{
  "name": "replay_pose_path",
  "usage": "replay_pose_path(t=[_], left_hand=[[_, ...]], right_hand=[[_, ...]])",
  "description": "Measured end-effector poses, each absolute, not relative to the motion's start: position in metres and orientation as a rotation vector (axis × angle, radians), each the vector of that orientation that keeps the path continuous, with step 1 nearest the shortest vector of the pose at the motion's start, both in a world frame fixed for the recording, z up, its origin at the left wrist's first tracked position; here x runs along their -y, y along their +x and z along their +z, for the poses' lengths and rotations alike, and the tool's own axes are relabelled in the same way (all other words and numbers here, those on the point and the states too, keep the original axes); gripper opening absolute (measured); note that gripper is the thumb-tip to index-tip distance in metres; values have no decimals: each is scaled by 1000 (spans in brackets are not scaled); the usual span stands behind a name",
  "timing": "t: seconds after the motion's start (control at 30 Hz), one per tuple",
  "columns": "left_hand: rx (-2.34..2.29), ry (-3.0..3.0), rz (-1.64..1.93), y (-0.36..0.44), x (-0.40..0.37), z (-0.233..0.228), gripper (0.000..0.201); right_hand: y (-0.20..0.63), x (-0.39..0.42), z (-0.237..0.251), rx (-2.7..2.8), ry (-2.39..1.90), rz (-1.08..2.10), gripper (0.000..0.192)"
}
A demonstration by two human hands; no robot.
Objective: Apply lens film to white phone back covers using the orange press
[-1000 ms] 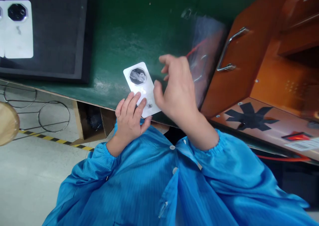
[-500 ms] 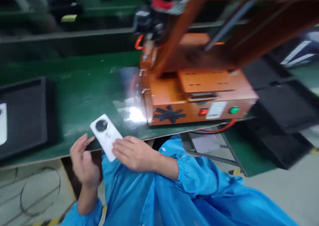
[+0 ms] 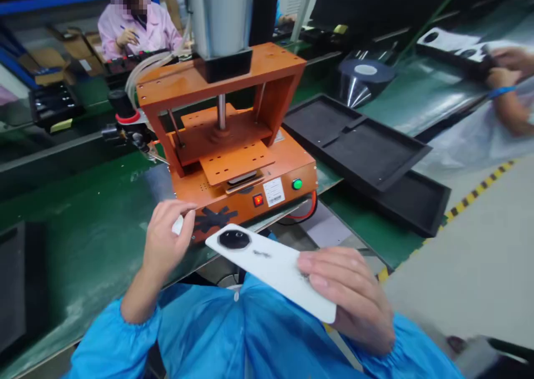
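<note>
Right hand (image 3: 350, 295) grips the white phone back cover (image 3: 271, 267) by its lower end, fingers on top and palm beneath, so the flat panel juts toward 10 o'clock with the black octagonal camera ring (image 3: 234, 239) uppermost and unobstructed. The cover is thin, rigid and smooth, with rounded corners, and is held clear of the green bench surface (image 3: 95, 229). Left hand (image 3: 167, 245), at 9 o'clock of the cover, is loosely curled, pinching a small white piece (image 3: 178, 225) against the front edge of the orange press fixture (image 3: 233, 145). The fixture is boxy, with a matte laminate finish. Black foam trays (image 3: 359, 145) lie at 2 o'clock.
</note>
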State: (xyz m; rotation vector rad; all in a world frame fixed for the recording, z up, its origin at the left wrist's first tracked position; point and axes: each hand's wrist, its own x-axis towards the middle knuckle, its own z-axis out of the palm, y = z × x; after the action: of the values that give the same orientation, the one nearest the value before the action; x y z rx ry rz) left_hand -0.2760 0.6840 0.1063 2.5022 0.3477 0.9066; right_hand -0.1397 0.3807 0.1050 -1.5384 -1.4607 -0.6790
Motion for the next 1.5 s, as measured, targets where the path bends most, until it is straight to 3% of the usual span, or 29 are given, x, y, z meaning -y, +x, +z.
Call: replay_pose_path(t=[0.1,0.33,0.5,0.67,0.93,1.07,1.27,1.5], left_hand=[[-306,2566,848,-238,-685,113,19],[-433,2690,951,-196,-694,112,19],[-610,2066,809,-178,-673,118,24],[-491,1381,426,-160,-655,143,43],[-526,1182,634,-112,-661,147,26],[-671,1173,676,-92,-660,148,14],[-677,1249,470,-170,-622,144,10],[-841,1187,133,-321,-591,90,45]], right_hand=[[-127,-362,100,1386,-1640,-820,3],[-105,-347,82,1189,-1776,-1013,27],[-92,-347,72,1128,-1775,-1120,47],[-83,-352,66,1189,-1846,-1103,47],[-68,-380,67,1260,-1776,-1279,24],[-44,-404,54,1261,-1821,-1293,25],[-5,-468,44,1299,-1904,-923,34],[-1,-514,64,1659,-1896,-570,39]])
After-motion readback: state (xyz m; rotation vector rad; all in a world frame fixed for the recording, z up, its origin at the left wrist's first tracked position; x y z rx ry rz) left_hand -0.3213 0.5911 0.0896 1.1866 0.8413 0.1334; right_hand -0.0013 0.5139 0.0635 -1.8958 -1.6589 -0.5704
